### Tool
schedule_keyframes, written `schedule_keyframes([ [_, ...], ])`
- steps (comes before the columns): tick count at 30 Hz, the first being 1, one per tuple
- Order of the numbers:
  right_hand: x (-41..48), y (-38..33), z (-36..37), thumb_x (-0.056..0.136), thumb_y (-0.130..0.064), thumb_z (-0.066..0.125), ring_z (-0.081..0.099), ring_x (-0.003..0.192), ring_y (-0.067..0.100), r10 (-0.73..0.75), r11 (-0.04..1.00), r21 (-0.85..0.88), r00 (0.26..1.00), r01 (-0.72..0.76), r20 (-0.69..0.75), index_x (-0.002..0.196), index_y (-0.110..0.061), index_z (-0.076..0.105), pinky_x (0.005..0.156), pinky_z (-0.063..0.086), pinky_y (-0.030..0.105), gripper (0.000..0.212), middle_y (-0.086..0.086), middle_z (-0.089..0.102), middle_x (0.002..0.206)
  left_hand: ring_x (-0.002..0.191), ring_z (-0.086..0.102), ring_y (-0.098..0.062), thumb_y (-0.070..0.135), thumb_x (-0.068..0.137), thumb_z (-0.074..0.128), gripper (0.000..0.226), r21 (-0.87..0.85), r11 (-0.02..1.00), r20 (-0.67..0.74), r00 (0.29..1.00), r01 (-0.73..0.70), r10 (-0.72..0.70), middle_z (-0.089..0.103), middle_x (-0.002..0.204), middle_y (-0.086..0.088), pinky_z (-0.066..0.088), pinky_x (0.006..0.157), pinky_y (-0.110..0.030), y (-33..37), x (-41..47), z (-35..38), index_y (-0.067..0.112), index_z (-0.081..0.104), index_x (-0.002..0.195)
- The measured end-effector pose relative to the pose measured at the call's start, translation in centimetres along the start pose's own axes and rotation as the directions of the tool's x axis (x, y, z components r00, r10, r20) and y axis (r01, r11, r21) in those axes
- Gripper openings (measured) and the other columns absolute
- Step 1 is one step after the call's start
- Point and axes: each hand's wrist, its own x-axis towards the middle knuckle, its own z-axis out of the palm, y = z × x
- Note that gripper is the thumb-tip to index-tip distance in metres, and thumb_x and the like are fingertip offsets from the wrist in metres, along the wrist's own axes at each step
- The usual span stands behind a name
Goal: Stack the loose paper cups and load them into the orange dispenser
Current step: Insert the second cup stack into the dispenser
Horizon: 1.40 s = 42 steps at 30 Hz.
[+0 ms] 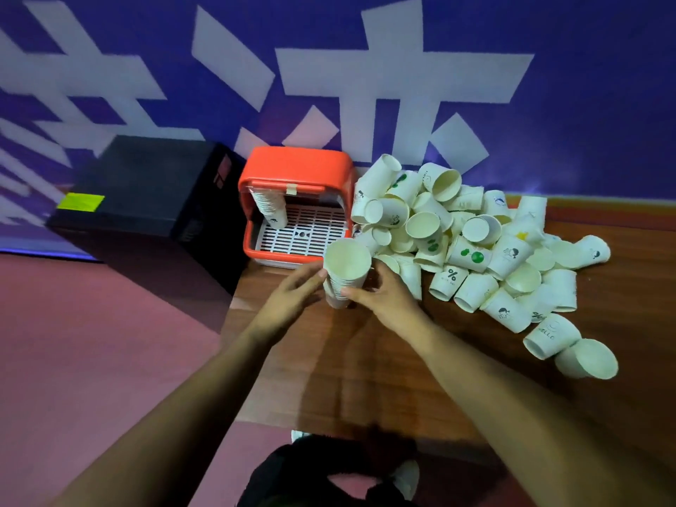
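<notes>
A stack of white paper cups stands upright on the wooden table, mouth up, just in front of the orange dispenser. My left hand presses against the stack's left side and my right hand wraps its right side. The dispenser's front is open; a column of cups hangs inside at its left, above a white slotted tray. A big pile of loose paper cups lies on the table to the right of the dispenser.
A black box with a yellow label sits left of the dispenser. A blue wall with large white characters stands behind. The wooden table ends at its left edge near my left forearm, over a red floor.
</notes>
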Motion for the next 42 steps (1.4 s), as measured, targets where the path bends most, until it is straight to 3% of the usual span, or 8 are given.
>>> schedule_keyframes([
  [5,5.8,-3.3,4.7,0.073,-0.020,0.084,0.054,0.121,0.006,-0.043,0.999,-0.002,0.998,0.043,0.044,0.135,-0.027,0.047,0.107,0.044,0.034,0.072,-0.011,0.058,0.130,0.130,0.056,-0.022,0.038,0.092,0.068,0.039,0.021,0.995,-0.017,0.995,-0.093,0.094,0.064,0.134,-0.002,0.046,0.106,-0.038,0.9,4.0,-6.9,0.024,0.065,0.128],
  [11,12.5,-2.9,8.4,0.060,-0.050,0.083,0.058,0.116,0.005,-0.021,0.999,-0.041,0.999,0.020,-0.025,0.126,-0.037,0.052,0.101,0.048,0.042,0.074,-0.015,0.063,0.121,0.127,0.058,-0.016,0.051,0.088,0.068,0.047,0.081,0.996,0.020,0.999,-0.031,0.029,0.065,0.131,-0.001,0.043,0.112,-0.045,0.0,10.5,-12.4,0.033,0.062,0.131],
  [15,15.7,-1.8,9.8,0.070,-0.032,0.085,0.059,0.113,0.005,-0.003,0.998,-0.059,0.998,0.000,-0.055,0.129,-0.030,0.052,0.101,0.049,0.039,0.068,-0.013,0.064,0.121,0.129,0.057,-0.020,0.044,0.090,0.070,0.044,0.091,0.996,0.088,0.996,0.004,-0.012,0.064,0.132,-0.005,0.045,0.111,-0.044,-1.2,14.2,-14.7,0.032,0.062,0.132],
  [19,18.2,0.0,10.6,0.064,-0.043,0.082,0.061,0.109,0.007,0.052,0.993,-0.098,0.996,-0.059,-0.076,0.127,-0.035,0.051,0.098,0.051,0.039,0.071,-0.014,0.065,0.117,0.125,0.060,-0.024,0.049,0.081,0.076,0.057,0.069,0.996,0.115,0.991,0.061,-0.069,0.062,0.132,-0.013,0.046,0.110,-0.045,-2.8,17.1,-15.8,0.032,0.061,0.133],
  [27,22.5,0.4,11.8,0.077,-0.014,0.080,0.063,0.105,0.008,0.050,0.993,-0.098,0.993,-0.061,-0.111,0.128,-0.019,0.054,0.092,0.050,0.021,0.058,-0.011,0.065,0.112,0.096,0.065,-0.012,0.037,0.097,0.063,0.028,-0.001,0.995,0.061,0.993,0.101,-0.101,0.072,0.101,0.001,0.050,0.101,-0.033,-3.9,20.7,-16.0,0.043,0.062,0.125],
  [33,23.8,0.9,11.9,0.079,-0.014,0.079,0.059,0.094,-0.010,0.067,0.986,-0.143,0.988,-0.087,-0.138,0.126,-0.015,0.054,0.080,0.042,0.003,0.054,-0.013,0.064,0.109,0.119,0.061,-0.005,0.057,0.086,0.066,0.054,0.079,0.984,0.026,0.986,0.161,-0.163,0.065,0.130,0.009,0.043,0.111,-0.037,-4.7,22.0,-16.5,0.042,0.054,0.137],
  [37,24.8,1.5,12.6,0.078,-0.019,0.079,0.065,0.099,0.008,0.098,0.976,-0.172,0.978,-0.130,-0.182,0.118,-0.016,0.058,0.089,0.051,0.025,0.046,-0.006,0.069,0.107,0.121,0.057,0.002,0.033,0.101,0.056,0.045,0.244,0.967,0.053,0.994,0.078,-0.094,0.063,0.133,0.013,0.042,0.106,-0.024,-4.9,22.3,-16.4,0.032,0.049,0.145],
  [42,25.7,1.4,13.0,0.081,-0.019,0.076,0.066,0.097,0.010,0.107,0.973,-0.181,0.973,-0.146,-0.206,0.116,-0.014,0.060,0.087,0.051,0.024,0.039,-0.005,0.069,0.105,0.126,0.054,0.001,0.021,0.102,0.053,0.043,0.254,0.966,0.039,0.998,0.041,-0.052,0.062,0.135,0.011,0.039,0.106,-0.020,-4.9,22.9,-16.1,0.025,0.048,0.144],
])
